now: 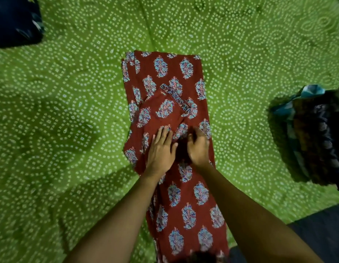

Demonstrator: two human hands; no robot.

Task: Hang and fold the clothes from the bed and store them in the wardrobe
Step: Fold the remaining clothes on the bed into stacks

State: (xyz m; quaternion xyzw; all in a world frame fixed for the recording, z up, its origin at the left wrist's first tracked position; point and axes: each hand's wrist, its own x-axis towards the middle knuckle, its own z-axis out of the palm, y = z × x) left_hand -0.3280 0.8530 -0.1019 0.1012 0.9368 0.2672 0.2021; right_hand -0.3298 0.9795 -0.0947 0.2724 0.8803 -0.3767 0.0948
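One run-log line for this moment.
stage: folding | left hand: flat on red printed garment | right hand: fingers curled, grip unclear | surface: green bedspread

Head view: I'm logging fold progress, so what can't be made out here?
Head view throughout.
Red floral-print garment: near end cut off by the bottom edge.
Right hand: its curl and shadow hide whether it pinches cloth.
Dark multicoloured clothes pile: cropped by right edge, blurred.
Dark blue bundle: cropped at top-left corner.

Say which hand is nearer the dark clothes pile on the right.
Right. The right hand sits left of the pile on the red garment; the left hand, farther left.
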